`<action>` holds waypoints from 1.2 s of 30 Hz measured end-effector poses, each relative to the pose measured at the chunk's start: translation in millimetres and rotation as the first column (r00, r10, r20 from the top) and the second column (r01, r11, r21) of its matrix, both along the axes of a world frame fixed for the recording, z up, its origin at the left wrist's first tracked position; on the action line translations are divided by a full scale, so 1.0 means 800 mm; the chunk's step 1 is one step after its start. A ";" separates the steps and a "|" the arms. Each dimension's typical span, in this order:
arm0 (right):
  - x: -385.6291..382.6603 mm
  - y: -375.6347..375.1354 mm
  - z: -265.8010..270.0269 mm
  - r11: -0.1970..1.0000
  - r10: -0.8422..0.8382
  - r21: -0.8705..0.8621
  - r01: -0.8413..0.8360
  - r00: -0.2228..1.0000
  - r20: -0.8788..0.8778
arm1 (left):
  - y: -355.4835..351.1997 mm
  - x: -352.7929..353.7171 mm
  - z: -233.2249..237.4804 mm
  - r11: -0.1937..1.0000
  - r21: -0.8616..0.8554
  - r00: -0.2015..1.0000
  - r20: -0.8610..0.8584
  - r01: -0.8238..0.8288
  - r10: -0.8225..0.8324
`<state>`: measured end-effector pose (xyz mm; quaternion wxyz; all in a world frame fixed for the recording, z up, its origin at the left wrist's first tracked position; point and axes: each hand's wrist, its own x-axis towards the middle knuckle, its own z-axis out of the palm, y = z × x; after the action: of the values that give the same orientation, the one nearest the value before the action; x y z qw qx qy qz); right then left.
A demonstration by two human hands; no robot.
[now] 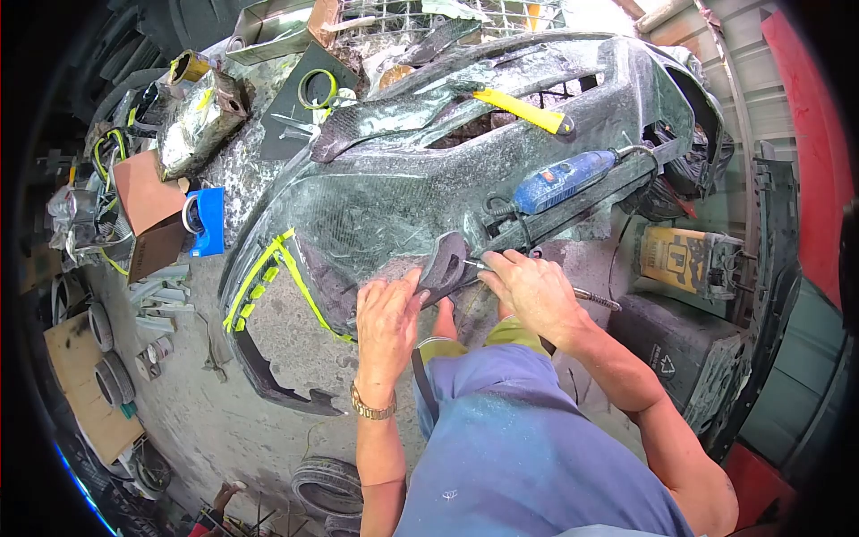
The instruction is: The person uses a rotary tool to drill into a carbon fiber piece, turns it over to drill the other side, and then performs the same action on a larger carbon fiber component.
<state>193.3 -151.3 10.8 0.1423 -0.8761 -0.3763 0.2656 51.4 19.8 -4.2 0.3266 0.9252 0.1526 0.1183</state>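
A large dark bumper [385, 201] dusted with white powder lies before me. My left hand [387, 313], with a watch on the wrist, grips the edge of a dark curved piece [442, 259] at the bumper's near side. My right hand [530, 286] is closed around a slim rotary handpiece [586, 296], its thin metal tip pointing left at the curved piece. A blue power tool [564, 181] rests on the bumper beyond my right hand. Farther up lies a yellow cutter knife [522, 110]. Yellow-green tape [304, 285] lines an opening at the bumper's left.
Tape rolls [318, 89], a blue dispenser [208, 221] and a cardboard box [150, 192] are at the upper left. A yellow-labelled box [676, 259] and a black case [677, 340] stand at right. Tires [327, 488] lie on the floor below.
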 end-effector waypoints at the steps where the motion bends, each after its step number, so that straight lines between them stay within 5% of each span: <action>1: 0.000 0.000 0.000 1.000 0.003 -0.004 -0.003 1.000 -0.001 | 0.000 0.000 0.000 1.000 0.001 1.000 -0.008 0.000 0.000; 36: 0.016 0.000 0.018 0.994 0.095 -0.063 -0.093 0.995 0.019 | -0.002 -0.003 -0.003 1.000 0.017 0.999 -0.030 0.014 -0.014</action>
<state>205.9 -151.5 25.0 0.0982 -0.8643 -0.4103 0.2740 48.8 18.6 -6.5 0.3172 0.9307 0.1499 0.1036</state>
